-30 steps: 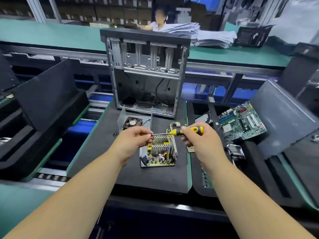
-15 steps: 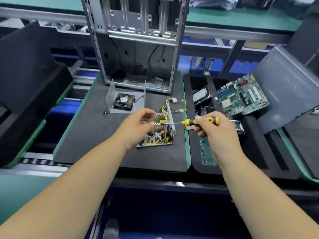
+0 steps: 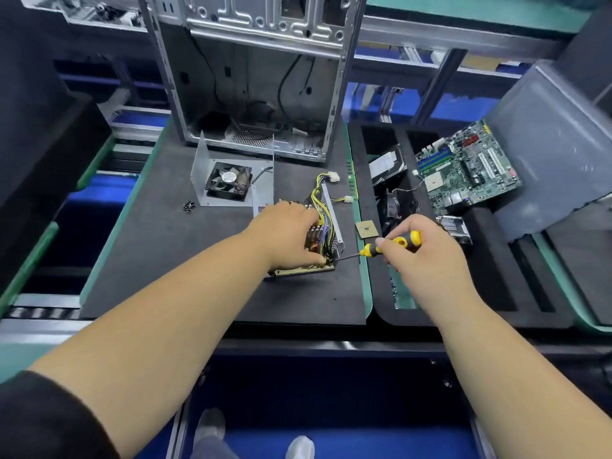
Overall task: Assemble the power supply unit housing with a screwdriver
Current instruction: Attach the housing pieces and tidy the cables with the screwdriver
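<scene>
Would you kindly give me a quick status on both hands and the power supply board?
Left hand holds bare power supply circuit board. Right hand grips yellow-and-black screwdriver, tip at board's near corner. Nothing in the way.

Bright, even light falls from overhead, cool and white, so shadows stay soft and short. The open grey sheet-metal computer case [image 3: 255, 77] catches pale glare on its stamped upper panel, while its interior beneath is dimmer. In front of the case, the dark foam work mat [image 3: 159, 260] reflects almost nothing. Wide-angle distortion bends straight rails left and right of the case and stretches the forearms toward the bottom corners. Detail is slightly soft throughout, softest at the edges.
</scene>
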The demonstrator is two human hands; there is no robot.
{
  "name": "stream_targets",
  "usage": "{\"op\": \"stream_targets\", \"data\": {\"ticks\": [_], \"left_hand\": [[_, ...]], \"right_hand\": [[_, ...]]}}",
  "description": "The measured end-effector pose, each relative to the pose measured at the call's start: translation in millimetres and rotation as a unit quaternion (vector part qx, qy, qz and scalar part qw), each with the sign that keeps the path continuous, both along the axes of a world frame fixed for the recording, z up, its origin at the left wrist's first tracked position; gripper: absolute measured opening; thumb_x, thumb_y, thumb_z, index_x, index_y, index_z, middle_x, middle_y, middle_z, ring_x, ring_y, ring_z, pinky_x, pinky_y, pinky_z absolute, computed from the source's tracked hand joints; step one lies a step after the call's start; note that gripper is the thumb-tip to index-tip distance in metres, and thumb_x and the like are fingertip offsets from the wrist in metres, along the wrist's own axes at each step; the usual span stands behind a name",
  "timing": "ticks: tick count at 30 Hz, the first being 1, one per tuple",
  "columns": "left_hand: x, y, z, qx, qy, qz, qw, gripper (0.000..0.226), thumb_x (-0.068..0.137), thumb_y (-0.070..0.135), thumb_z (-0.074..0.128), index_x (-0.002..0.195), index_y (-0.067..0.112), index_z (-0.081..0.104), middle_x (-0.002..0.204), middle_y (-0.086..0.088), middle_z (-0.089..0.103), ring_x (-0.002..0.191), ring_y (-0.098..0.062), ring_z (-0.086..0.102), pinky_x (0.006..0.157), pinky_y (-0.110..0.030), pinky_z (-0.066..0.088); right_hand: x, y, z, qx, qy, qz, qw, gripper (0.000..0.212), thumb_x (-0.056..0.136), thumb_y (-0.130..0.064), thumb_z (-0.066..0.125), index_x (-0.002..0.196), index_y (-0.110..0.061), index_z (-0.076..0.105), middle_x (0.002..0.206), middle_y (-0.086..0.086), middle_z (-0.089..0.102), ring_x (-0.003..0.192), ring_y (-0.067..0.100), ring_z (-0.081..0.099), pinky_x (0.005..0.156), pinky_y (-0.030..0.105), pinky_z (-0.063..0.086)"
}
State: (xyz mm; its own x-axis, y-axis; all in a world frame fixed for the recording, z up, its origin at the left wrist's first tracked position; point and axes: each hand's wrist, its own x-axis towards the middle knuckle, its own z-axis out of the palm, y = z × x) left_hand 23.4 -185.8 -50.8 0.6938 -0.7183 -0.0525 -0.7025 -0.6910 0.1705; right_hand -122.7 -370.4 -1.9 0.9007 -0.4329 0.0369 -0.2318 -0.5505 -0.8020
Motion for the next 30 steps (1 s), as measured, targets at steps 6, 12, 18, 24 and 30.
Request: {"op": "stream_targets", "data": {"ticks": [6,12,18,24,30], "left_hand": [[15.2,-12.0,-14.7,0.025,-0.051,-0.025,0.998,0.056,0.073,0.070,0.060,0.091,0.023,0.035,0.097,-0.003,0.059,0.092,-0.028,0.052,0.070,-0.037,0.038],[14.8,-12.2,-24.1,-0.004,-0.052,-0.024,0.998,0.061,0.068,0.075,0.059,0.088,0.026,0.029,0.099,0.000,0.059,0.093,-0.026,0.051,0.072,-0.037,0.039],[17.7,-13.7,-25.4,-0.017,-0.004,0.005,1.000,0.056,0.071,0.067,0.067,0.092,0.026,0.035,0.105,-0.002,0.057,0.100,-0.026,0.049,0.077,-0.039,0.044],[20.7,-13.9,-27.0,-0.031,0.023,0.014,0.999,0.054,0.072,0.062,0.071,0.100,0.024,0.044,0.104,0.000,0.054,0.101,-0.024,0.047,0.072,-0.035,0.038],[23.1,-14.4,-27.8,-0.038,0.028,0.009,0.999,0.054,0.072,0.062,0.071,0.100,0.023,0.046,0.100,0.001,0.053,0.099,-0.023,0.048,0.072,-0.034,0.037]], "right_hand": [[6.2,7.2,-2.0,-0.114,0.037,0.023,0.993,0.019,0.083,-0.034,0.070,0.078,-0.026,0.053,0.067,-0.018,0.056,0.064,0.005,0.050,0.053,0.027,0.033],[14.2,14.3,-7.7,-0.182,0.047,0.051,0.981,0.019,0.082,-0.036,0.069,0.081,-0.027,0.052,0.067,-0.009,0.055,0.068,0.007,0.053,0.057,0.027,0.042],[24.1,18.4,-11.7,-0.234,0.063,0.093,0.966,0.020,0.086,-0.036,0.066,0.082,-0.028,0.047,0.070,-0.009,0.053,0.068,0.006,0.049,0.052,0.024,0.032],[32.5,21.5,-11.0,-0.240,0.082,0.107,0.961,0.018,0.087,-0.034,0.065,0.083,-0.027,0.048,0.072,-0.006,0.053,0.066,0.008,0.048,0.053,0.025,0.033],[36.8,21.0,-10.9,-0.250,0.095,0.114,0.957,0.018,0.085,-0.034,0.065,0.082,-0.027,0.048,0.071,-0.005,0.054,0.067,0.011,0.050,0.053,0.027,0.034]]}}
